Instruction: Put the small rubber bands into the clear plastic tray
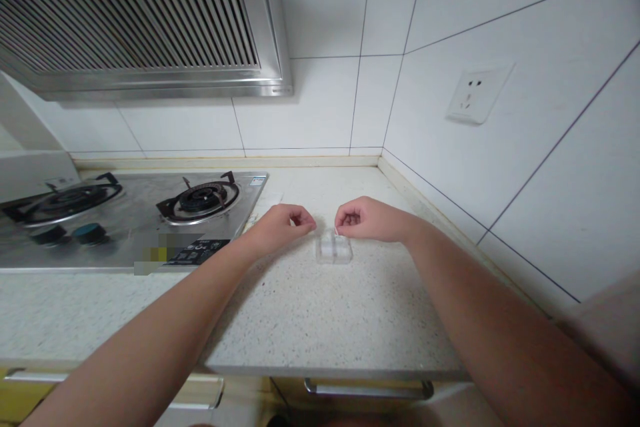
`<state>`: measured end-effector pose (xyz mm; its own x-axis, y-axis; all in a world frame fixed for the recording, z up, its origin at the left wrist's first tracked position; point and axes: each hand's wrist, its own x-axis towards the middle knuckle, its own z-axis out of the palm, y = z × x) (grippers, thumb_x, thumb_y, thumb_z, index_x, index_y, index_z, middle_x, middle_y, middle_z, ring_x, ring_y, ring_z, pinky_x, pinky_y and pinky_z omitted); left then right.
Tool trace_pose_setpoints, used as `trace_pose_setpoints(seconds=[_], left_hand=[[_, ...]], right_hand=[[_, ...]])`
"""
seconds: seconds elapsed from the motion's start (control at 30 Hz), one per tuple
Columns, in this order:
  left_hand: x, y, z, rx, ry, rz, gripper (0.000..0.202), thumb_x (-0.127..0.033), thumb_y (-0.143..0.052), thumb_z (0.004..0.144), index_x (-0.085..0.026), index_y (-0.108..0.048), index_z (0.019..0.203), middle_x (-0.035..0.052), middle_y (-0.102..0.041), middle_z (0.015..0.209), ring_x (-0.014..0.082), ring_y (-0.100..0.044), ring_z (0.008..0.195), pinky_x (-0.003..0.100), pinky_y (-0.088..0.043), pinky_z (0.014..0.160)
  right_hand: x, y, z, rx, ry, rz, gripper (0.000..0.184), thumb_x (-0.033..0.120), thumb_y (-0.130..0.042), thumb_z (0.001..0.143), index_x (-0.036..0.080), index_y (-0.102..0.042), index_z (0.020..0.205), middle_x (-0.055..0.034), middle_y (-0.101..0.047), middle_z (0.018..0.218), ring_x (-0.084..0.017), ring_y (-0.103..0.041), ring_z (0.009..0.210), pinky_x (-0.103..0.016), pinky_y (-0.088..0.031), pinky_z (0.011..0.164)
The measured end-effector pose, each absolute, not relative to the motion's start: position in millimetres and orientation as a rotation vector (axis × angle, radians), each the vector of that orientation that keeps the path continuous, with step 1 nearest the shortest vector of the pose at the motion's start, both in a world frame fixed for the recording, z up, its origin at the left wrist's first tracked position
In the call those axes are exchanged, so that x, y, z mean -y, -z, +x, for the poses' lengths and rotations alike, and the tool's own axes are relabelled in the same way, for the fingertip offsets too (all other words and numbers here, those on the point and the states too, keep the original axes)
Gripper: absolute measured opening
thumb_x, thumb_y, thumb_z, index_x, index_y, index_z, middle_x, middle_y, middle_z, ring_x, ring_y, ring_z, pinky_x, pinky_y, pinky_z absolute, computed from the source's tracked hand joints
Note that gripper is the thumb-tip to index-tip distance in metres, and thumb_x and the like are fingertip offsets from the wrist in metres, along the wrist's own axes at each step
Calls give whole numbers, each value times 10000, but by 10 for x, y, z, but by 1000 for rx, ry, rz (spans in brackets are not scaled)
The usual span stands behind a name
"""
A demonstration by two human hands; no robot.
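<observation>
Clear plastic box (334, 257), divided into compartments, sits on the speckled counter (320, 327), approx. ctr of frame, a bit below mid. L hand (280, 227) is just left of box: fingers curled, thumb + index tips nearly meeting, narrow; can't tell if anything's between them. R hand (369, 219) is over box's upper-right edge: fingers curled in tight, thumb + index pinched, w/ a small white piece (337, 231) at the tips. Looks held, prob. not part of the box, but too small/blurry to ID.

Progress: box is set down btwn both hands, looks open from above, though lid pos. unclear. White piece at R fingertips is at the box's edge, not lying down inside, so that bit reads as mid-step, not done. Compartments: contents can't be made out (clear plastic, pale bkgd), so no count of done vs. left. L hand doesn't visibly grip box.

Surroundings: gas stove (125, 243) mid-left, range hood (274, 47) upper left, wall socket (473, 95) upper right; all well apart from hands, n/a to the work.
</observation>
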<state>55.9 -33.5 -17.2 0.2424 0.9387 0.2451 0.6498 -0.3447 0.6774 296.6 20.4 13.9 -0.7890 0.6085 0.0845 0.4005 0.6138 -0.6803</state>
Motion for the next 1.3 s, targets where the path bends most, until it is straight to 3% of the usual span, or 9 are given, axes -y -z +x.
trace_pose_setpoints(seconds=[0.67, 1.1, 1.3], left_hand=[[332, 181, 541, -1464, -830, 2132, 208, -350, -621, 840, -170, -726, 843, 24, -680, 767, 127, -551, 663, 245, -402, 626], [299, 189, 463, -1487, -831, 2195, 212, -358, -602, 857, -182, -720, 850, 17, -678, 771, 131, -559, 674, 244, -392, 627], [283, 146, 337, -1588, -825, 2254, 245, -393, -578, 877, -191, -715, 875, 26, -689, 806, 147, -587, 720, 253, -391, 640]], right_hand=[[-141, -112, 2953, 2833, -711, -958, 110, 321, -698, 693, 218, -735, 700, -1, -606, 605, -103, -442, 502, -275, -299, 499], [-130, -141, 2925, 2733, -506, -964, 298, 380, -563, 840, 189, -548, 612, 10, -524, 580, -104, -396, 536, -280, -264, 524], [-238, -63, 2952, 2691, -290, -973, 256, 376, -565, 859, 204, -625, 678, -5, -587, 613, -115, -420, 540, -298, -240, 556]])
